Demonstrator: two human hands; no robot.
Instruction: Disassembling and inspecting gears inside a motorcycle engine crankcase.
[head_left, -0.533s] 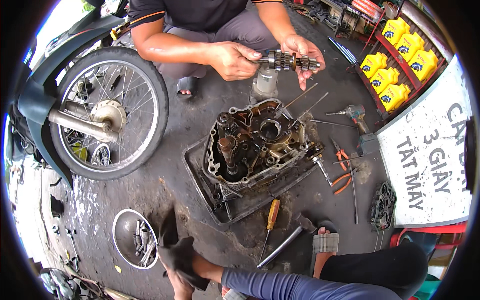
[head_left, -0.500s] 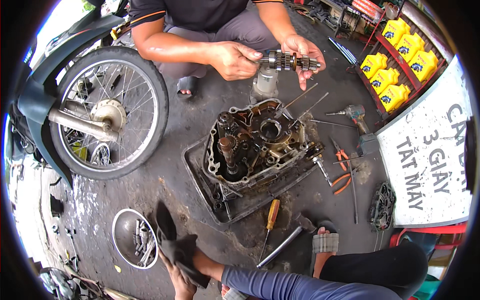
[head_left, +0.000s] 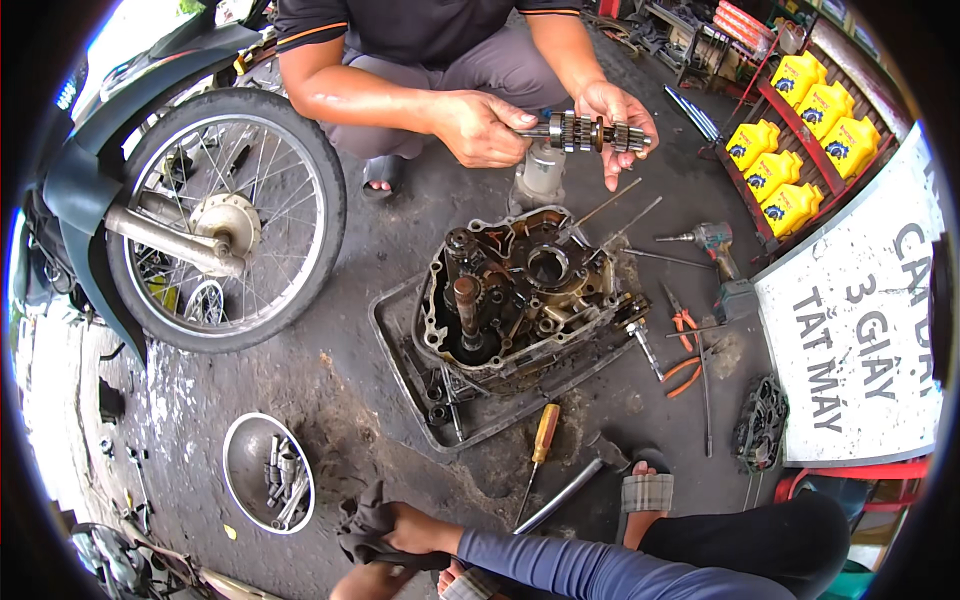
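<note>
My right hand (head_left: 425, 528), in a blue sleeve, is closed on a dark cloth rag (head_left: 368, 526) near the lower edge. My left hand (head_left: 372, 582) lies just below the rag, blurred and cut off by the frame, its fingers hidden. Left of the rag stands a metal bowl (head_left: 245, 493) with sockets and other small metal parts in it. Across from me, a crouching person holds a gear shaft (head_left: 590, 133) level in two hands. Below those hands an opened engine case (head_left: 520, 340) rests on a tray (head_left: 395, 345), with an upright shaft (head_left: 465, 300) inside it.
A yellow-handled screwdriver (head_left: 545, 435) and a hammer (head_left: 560, 497) lie near my feet. Orange-handled pliers (head_left: 684, 375) and a cordless driver (head_left: 722, 262) are at the right. A motorcycle wheel (head_left: 335, 200) stands at the left; yellow bottles (head_left: 825, 108) fill a rack at the upper right.
The rag, hanging spread out before, is now bunched in my right hand and lower. My left hand has dropped toward the lower edge. The other person still holds the gear shaft.
</note>
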